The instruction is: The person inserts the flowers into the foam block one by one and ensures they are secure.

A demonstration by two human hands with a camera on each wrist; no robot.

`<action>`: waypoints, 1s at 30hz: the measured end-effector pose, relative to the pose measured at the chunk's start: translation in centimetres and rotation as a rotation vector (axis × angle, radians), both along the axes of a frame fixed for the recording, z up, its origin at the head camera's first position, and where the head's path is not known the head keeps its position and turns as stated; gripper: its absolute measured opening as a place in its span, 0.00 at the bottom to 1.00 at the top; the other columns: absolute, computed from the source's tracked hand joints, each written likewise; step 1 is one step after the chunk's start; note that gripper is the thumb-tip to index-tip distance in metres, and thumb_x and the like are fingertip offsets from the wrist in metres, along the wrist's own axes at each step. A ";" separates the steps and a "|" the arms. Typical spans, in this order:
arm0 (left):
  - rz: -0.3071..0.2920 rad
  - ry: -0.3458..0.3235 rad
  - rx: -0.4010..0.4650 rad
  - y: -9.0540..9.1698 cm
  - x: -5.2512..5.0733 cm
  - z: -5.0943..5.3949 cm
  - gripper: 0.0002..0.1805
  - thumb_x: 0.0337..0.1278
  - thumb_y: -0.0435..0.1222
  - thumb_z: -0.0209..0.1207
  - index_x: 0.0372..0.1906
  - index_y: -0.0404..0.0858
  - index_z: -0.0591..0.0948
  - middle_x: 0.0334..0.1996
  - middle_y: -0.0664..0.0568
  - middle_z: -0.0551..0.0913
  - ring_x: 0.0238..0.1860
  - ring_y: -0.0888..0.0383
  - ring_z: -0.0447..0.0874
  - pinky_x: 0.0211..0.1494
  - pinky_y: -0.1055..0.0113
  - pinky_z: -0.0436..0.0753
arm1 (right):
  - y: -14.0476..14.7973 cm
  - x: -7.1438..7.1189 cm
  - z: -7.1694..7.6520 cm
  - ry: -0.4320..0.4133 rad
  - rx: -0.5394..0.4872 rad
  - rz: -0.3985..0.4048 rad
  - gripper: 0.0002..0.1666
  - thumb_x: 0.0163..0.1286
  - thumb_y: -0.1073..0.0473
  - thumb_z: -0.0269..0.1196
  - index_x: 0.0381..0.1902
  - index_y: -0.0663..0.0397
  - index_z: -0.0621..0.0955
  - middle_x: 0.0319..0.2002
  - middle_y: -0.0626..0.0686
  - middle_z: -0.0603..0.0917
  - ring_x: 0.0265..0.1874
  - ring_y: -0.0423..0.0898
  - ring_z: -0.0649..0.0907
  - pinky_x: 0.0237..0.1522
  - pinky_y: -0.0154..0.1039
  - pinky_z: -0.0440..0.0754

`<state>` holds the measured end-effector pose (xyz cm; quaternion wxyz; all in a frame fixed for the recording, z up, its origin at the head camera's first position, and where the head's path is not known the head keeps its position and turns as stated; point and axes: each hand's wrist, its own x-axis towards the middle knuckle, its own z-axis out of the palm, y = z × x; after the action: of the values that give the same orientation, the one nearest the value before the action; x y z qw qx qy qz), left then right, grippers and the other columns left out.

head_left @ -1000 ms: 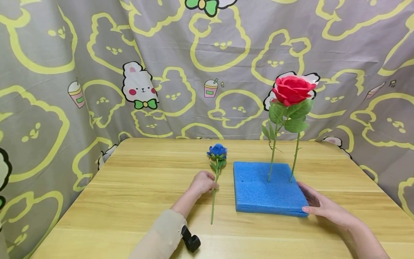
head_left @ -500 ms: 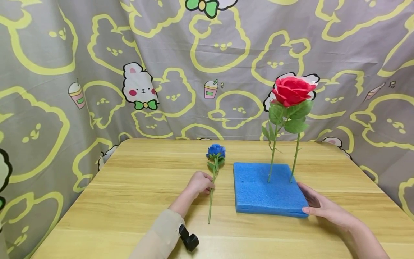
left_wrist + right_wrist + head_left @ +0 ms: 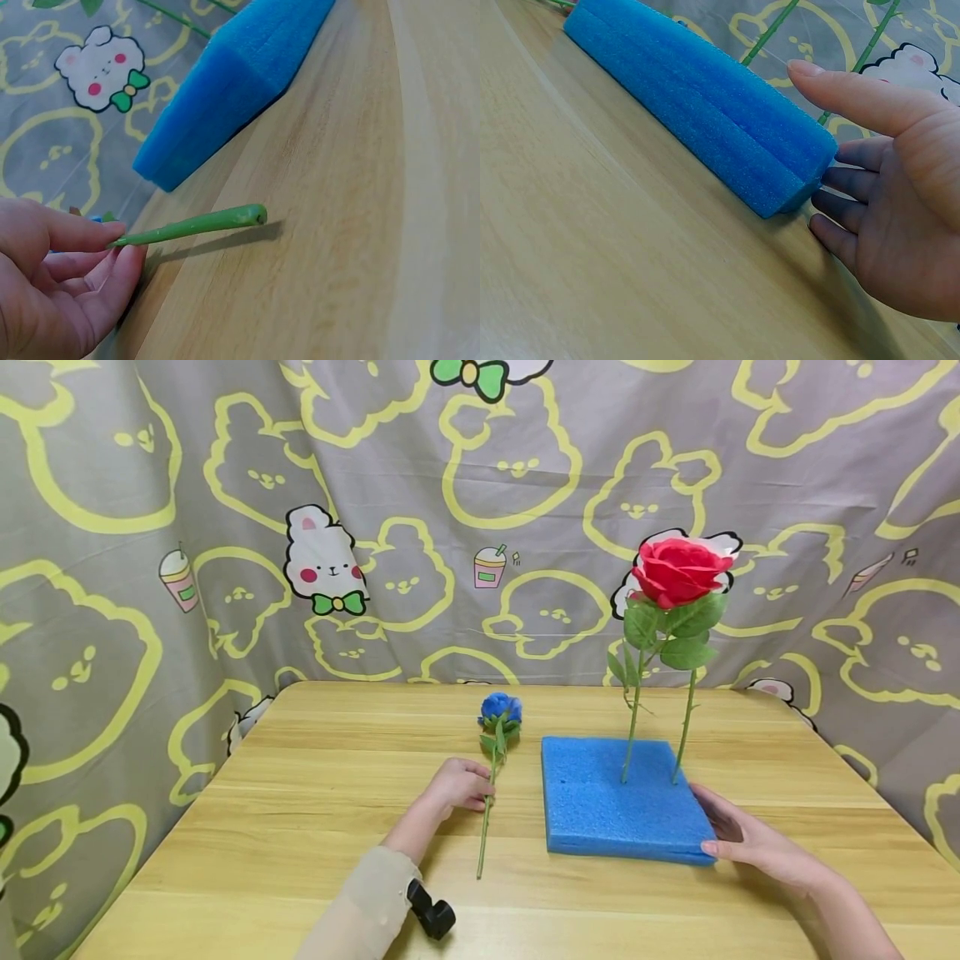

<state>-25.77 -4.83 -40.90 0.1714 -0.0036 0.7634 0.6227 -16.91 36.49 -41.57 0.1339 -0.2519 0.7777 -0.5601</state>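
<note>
My left hand pinches the green stem of a blue artificial flower between thumb and fingers. In the left wrist view the cut end of that stem points toward the camera, just above its shadow on the table. Right of it lies a square blue foam block. Two green stems stand upright in the foam, below a red artificial rose with leaves; whether the second stem has its own bloom is hidden. My right hand rests against the block's right side, fingers extended and thumb by the front corner.
The wooden table carries the block and reaches back to a grey curtain with yellow cartoon outlines. A black clip-like device sits at my left sleeve.
My left hand has shifted slightly to the left with the blue flower, its lower stem end moving left too. The right hand and the foam block stay where they were.
</note>
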 end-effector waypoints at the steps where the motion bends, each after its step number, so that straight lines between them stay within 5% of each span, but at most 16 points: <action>1: -0.002 -0.002 0.005 0.0 0.0 0.0 0.16 0.48 0.22 0.60 0.46 0.24 0.76 0.28 0.44 0.81 0.23 0.59 0.79 0.27 0.69 0.82 | 0.0 0.0 0.0 -0.001 -0.001 0.000 0.42 0.67 0.72 0.51 0.67 0.78 0.38 0.64 0.80 0.33 0.58 0.18 0.58 0.54 0.17 0.60; 10: -0.020 -0.014 0.062 -0.4 0.0 0.3 0.20 0.48 0.20 0.58 0.50 0.22 0.74 0.28 0.40 0.82 0.22 0.58 0.81 0.26 0.70 0.82 | 0.0 0.1 -0.1 -0.008 -0.008 0.000 0.42 0.67 0.72 0.51 0.66 0.78 0.37 0.64 0.80 0.33 0.57 0.18 0.58 0.54 0.18 0.60; 18: 0.000 0.051 0.129 -0.6 -0.3 1.2 0.21 0.48 0.21 0.57 0.51 0.22 0.73 0.27 0.44 0.80 0.24 0.59 0.79 0.32 0.67 0.83 | 0.0 0.2 0.0 0.002 -0.006 0.001 0.42 0.67 0.73 0.51 0.66 0.78 0.37 0.64 0.80 0.33 0.58 0.18 0.58 0.54 0.17 0.59; 24: 0.016 0.074 0.147 -0.6 -0.4 2.1 0.21 0.49 0.20 0.57 0.52 0.23 0.73 0.33 0.36 0.81 0.26 0.57 0.79 0.37 0.63 0.83 | 0.0 0.2 0.0 0.016 -0.004 0.010 0.42 0.67 0.73 0.51 0.67 0.78 0.37 0.64 0.79 0.32 0.59 0.18 0.57 0.55 0.17 0.58; 26: 0.019 0.080 0.153 -0.6 -0.4 2.4 0.21 0.49 0.20 0.56 0.52 0.22 0.73 0.35 0.34 0.80 0.28 0.56 0.80 0.37 0.63 0.83 | 0.1 0.2 0.0 0.026 -0.005 0.019 0.42 0.67 0.73 0.51 0.67 0.78 0.37 0.68 0.73 0.35 0.59 0.18 0.57 0.55 0.17 0.57; 30: 0.028 0.096 0.164 -0.4 -0.4 2.7 0.21 0.50 0.20 0.57 0.53 0.23 0.73 0.38 0.32 0.79 0.29 0.56 0.80 0.38 0.64 0.83 | 0.2 0.1 -0.1 0.034 -0.034 0.063 0.44 0.67 0.73 0.52 0.66 0.77 0.35 0.70 0.40 0.45 0.61 0.19 0.55 0.57 0.18 0.55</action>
<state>-26.20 -5.26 -38.19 0.1257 0.0294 0.7171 0.6849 -16.85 36.73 -41.72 0.1341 -0.2878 0.7620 -0.5645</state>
